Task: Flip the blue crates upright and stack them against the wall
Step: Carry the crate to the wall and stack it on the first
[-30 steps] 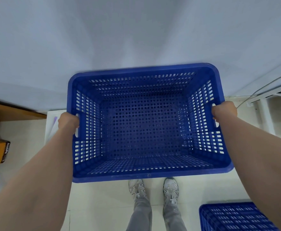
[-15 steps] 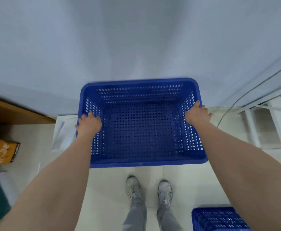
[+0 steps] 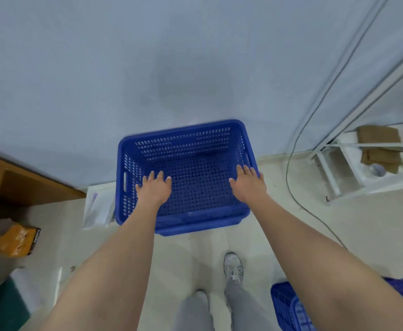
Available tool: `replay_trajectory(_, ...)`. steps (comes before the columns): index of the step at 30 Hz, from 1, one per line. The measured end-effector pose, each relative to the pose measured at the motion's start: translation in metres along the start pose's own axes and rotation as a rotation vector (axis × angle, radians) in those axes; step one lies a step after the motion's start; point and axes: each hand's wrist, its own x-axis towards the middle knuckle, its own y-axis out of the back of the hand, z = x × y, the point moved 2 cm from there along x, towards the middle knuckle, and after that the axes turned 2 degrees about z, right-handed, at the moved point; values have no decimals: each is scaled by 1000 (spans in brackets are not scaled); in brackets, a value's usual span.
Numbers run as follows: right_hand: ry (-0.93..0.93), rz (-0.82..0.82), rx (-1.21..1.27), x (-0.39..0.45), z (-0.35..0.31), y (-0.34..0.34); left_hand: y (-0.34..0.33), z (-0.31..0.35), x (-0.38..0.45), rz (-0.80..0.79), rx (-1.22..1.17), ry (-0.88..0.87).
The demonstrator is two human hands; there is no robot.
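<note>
A blue perforated crate (image 3: 191, 149) stands upright on the floor, its far side against the pale wall (image 3: 148, 68). My left hand (image 3: 154, 188) hovers over the crate's left part with fingers spread and holds nothing. My right hand (image 3: 248, 183) is over the right rim, fingers apart, also empty. A second blue crate (image 3: 288, 306) lies at the lower right, partly hidden behind my right forearm.
A brown wooden piece of furniture (image 3: 16, 185) stands at the left, with an orange package (image 3: 16, 240) on the floor below it. A white flat item (image 3: 98, 206) leans beside the crate. A white rack (image 3: 353, 168) and a cable (image 3: 298, 199) are at the right. My shoes (image 3: 232, 268) are below.
The crate went down from my raised grip to the floor by the wall. Both hands let go of its side handles and now hover open above it.
</note>
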Motion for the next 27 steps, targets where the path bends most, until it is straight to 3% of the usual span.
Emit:
replay_trajectory(10, -336, 68, 103, -184, 92, -27, -52, 90, -125, -67, 169, -379)
replay_trajectory(27, -926, 63, 515, -534, 307, -204, -259, 233, -374, -203, 612, -806)
